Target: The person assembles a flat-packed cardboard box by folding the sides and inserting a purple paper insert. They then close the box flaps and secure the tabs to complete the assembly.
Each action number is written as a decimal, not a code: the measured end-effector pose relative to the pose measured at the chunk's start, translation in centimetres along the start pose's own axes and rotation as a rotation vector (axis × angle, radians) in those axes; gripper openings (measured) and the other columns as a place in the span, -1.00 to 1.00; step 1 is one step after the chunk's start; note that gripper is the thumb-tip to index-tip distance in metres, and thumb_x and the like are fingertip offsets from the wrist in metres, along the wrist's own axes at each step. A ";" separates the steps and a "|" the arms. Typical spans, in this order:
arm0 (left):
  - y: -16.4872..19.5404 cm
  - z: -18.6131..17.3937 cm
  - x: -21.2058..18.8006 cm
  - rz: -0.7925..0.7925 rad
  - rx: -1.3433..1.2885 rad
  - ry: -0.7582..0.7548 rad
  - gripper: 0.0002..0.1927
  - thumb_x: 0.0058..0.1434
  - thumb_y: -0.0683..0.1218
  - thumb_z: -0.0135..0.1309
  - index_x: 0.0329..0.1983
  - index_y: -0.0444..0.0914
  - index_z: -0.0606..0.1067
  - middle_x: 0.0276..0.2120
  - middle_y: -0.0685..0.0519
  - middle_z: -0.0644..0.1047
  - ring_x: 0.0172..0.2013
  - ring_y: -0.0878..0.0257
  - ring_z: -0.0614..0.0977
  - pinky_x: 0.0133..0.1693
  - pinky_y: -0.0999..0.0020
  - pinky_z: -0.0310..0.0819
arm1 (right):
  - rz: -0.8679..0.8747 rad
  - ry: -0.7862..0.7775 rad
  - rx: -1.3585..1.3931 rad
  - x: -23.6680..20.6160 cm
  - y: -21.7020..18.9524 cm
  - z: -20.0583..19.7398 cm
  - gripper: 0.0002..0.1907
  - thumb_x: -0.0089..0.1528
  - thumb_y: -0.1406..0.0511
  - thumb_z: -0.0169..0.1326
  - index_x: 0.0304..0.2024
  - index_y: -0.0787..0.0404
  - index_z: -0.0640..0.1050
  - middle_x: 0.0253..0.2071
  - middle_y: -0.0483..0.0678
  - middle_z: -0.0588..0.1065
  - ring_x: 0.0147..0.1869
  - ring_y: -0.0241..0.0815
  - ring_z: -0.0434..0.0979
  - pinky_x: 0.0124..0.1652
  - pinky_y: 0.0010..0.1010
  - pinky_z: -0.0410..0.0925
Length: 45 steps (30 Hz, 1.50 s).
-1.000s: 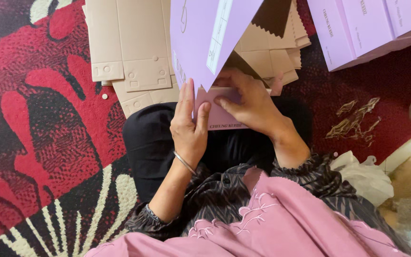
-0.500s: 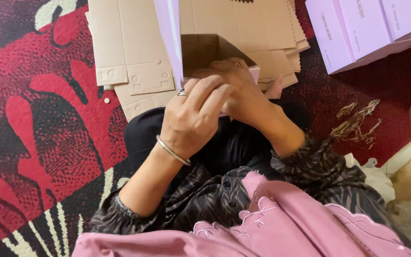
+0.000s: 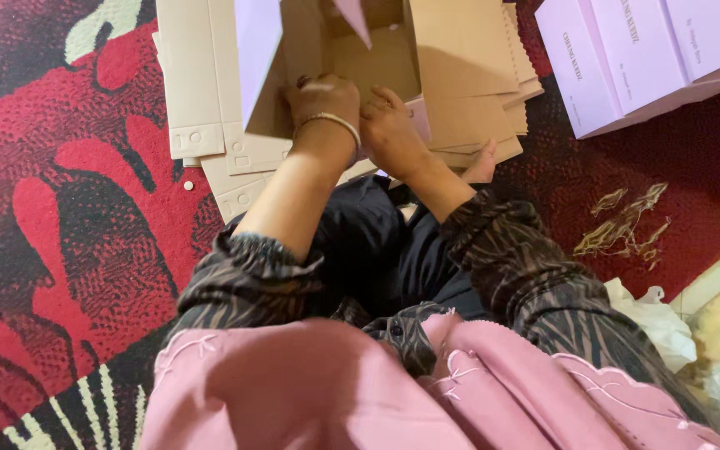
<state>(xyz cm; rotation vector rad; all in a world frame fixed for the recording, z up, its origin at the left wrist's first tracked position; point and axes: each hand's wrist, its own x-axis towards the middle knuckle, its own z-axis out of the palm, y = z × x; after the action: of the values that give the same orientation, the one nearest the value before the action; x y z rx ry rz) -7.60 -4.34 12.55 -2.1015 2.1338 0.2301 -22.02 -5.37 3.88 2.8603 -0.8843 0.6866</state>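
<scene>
A half-folded cardboard box (image 3: 381,50), lilac outside and brown inside, stands open toward me above my lap. My left hand (image 3: 322,98), with a metal bangle at the wrist, grips the box's near left wall. My right hand (image 3: 389,125) presses against the near edge of the box beside it, fingers curled on the cardboard. A lilac flap (image 3: 256,42) hangs at the box's left side. Both hands touch each other at the box's front edge.
A stack of flat brown box blanks (image 3: 210,108) lies on the red patterned carpet (image 3: 60,208) under the box. Finished lilac boxes (image 3: 627,58) sit at the top right. Loose rubber bands (image 3: 622,225) and a crumpled white bag (image 3: 656,321) lie at the right.
The box has been opened up and turned so its brown inside faces me. My left hand has moved up and forward onto its near wall; my right hand stays at the front edge.
</scene>
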 end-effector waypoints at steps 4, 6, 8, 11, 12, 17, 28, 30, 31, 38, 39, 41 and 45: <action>-0.1 1.5 3.0 -0.030 -0.056 -0.170 -0.60 0.20 -0.08 0.18 0.12 -0.21 0.53 0.17 -0.12 0.49 0.22 -0.06 0.48 0.20 -0.01 0.30 | 0.036 0.084 0.157 -1.5 0.7 1.7 -0.86 0.21 0.46 0.13 -0.17 0.24 0.56 -0.16 0.01 0.52 0.04 0.01 0.53 0.37 0.04 0.17; 0.2 2.6 3.7 -0.006 -0.055 -0.209 -0.60 0.19 -0.08 0.18 0.12 -0.21 0.53 0.16 -0.13 0.49 0.21 -0.06 0.48 0.20 -0.01 0.29 | 0.045 0.118 0.185 -1.8 1.0 2.4 -0.88 0.21 0.42 0.15 -0.19 0.23 0.55 -0.16 0.01 0.52 0.05 0.03 0.53 0.35 0.04 0.16; 0.3 3.8 3.9 0.005 -0.052 -0.241 -0.60 0.19 -0.09 0.18 0.11 -0.21 0.53 0.16 -0.13 0.50 0.21 -0.06 0.49 0.20 -0.02 0.28 | 0.067 0.130 0.198 -2.0 1.0 3.2 -0.83 0.19 0.43 0.15 -0.15 0.25 0.56 -0.16 0.00 0.53 0.05 0.02 0.52 0.36 0.04 0.15; 0.0 4.9 3.9 0.011 -0.053 -0.253 -0.60 0.18 -0.09 0.19 0.11 -0.21 0.54 0.15 -0.13 0.50 0.20 -0.06 0.49 0.20 -0.03 0.27 | 0.117 0.121 0.211 -2.3 1.1 4.1 -0.78 0.14 0.44 0.15 -0.14 0.26 0.56 -0.20 0.00 0.53 0.03 0.02 0.54 0.35 0.05 0.15; -0.1 5.4 3.8 0.015 -0.051 -0.262 -0.60 0.18 -0.09 0.19 0.10 -0.21 0.54 0.14 -0.13 0.51 0.20 -0.06 0.50 0.20 -0.03 0.27 | 0.137 0.112 0.218 -2.5 1.1 4.4 -0.76 0.12 0.44 0.15 -0.15 0.27 0.56 -0.21 0.00 0.53 0.02 0.02 0.54 0.34 0.05 0.15; 0.3 6.8 3.7 0.034 -0.056 -0.270 -0.60 0.16 -0.10 0.19 0.09 -0.21 0.55 0.13 -0.14 0.52 0.18 -0.07 0.51 0.21 -0.04 0.25 | 0.299 0.174 0.303 -3.3 1.6 5.5 -0.84 0.14 0.43 0.20 -0.24 0.19 0.53 -0.34 -0.02 0.52 -0.10 0.03 0.57 0.33 0.04 0.21; 0.8 8.1 3.4 0.067 -0.073 -0.286 -0.61 0.13 -0.11 0.21 0.06 -0.21 0.57 0.09 -0.15 0.54 0.15 -0.07 0.53 0.21 -0.08 0.20 | 0.325 0.125 0.296 -3.4 2.9 6.7 -0.74 0.14 0.45 0.13 -0.10 0.20 0.54 -0.28 0.05 0.53 -0.06 0.11 0.56 0.32 0.08 0.16; 0.5 7.8 3.5 0.064 -0.073 -0.284 -0.61 0.13 -0.11 0.21 0.05 -0.21 0.57 0.08 -0.16 0.55 0.15 -0.07 0.53 0.21 -0.08 0.20 | 0.330 0.061 0.329 -3.2 3.0 6.0 -0.79 0.14 0.43 0.17 -0.17 0.19 0.53 -0.27 0.01 0.55 -0.05 0.07 0.56 0.35 0.14 0.10; 0.1 7.6 3.5 0.054 -0.070 -0.283 -0.61 0.12 -0.11 0.21 0.05 -0.21 0.58 0.08 -0.16 0.55 0.15 -0.07 0.53 0.21 -0.08 0.19 | 0.320 0.085 0.348 -3.2 2.9 5.6 -0.77 0.15 0.44 0.17 -0.13 0.19 0.53 -0.23 0.00 0.53 -0.02 0.07 0.55 0.35 0.14 0.10; -2.6 6.9 3.6 -0.003 -0.045 -0.288 -0.61 0.10 -0.12 0.23 0.03 -0.22 0.59 0.05 -0.17 0.56 0.13 -0.07 0.55 0.22 -0.10 0.17 | 0.170 0.055 0.282 -3.5 1.9 4.3 -0.73 0.16 0.40 0.21 -0.09 0.14 0.50 -0.15 -0.02 0.45 0.09 0.05 0.48 0.36 0.01 0.17; -2.4 7.1 3.6 0.007 -0.051 -0.287 -0.62 0.10 -0.12 0.23 0.03 -0.22 0.59 0.05 -0.17 0.57 0.12 -0.07 0.55 0.22 -0.11 0.16 | 0.136 0.029 0.259 -3.5 1.7 4.3 -0.75 0.18 0.38 0.22 -0.11 0.11 0.51 -0.17 -0.03 0.44 0.08 0.03 0.49 0.35 -0.01 0.18; -1.7 7.5 3.6 0.027 -0.069 -0.284 -0.62 0.09 -0.12 0.23 0.02 -0.22 0.59 0.04 -0.17 0.57 0.12 -0.07 0.55 0.22 -0.11 0.15 | 0.155 0.060 0.115 -3.2 1.3 4.3 -0.78 0.19 0.33 0.25 -0.14 0.09 0.51 -0.17 -0.05 0.45 0.08 0.01 0.49 0.35 0.02 0.17; -2.3 8.4 3.3 0.018 -0.067 -0.287 -0.62 0.08 -0.13 0.24 0.01 -0.22 0.60 0.03 -0.17 0.58 0.11 -0.07 0.56 0.22 -0.12 0.14 | 0.189 0.133 0.049 -3.7 2.2 2.3 -0.55 -0.06 0.20 0.29 -0.13 0.15 0.57 -0.13 0.02 0.49 0.03 0.11 0.46 0.16 0.17 0.10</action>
<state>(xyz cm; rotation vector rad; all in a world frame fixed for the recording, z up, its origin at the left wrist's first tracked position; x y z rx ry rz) -5.39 -5.90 3.61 -1.9455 2.0017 0.5749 -25.03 -5.79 0.03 2.7563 -1.1414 0.9177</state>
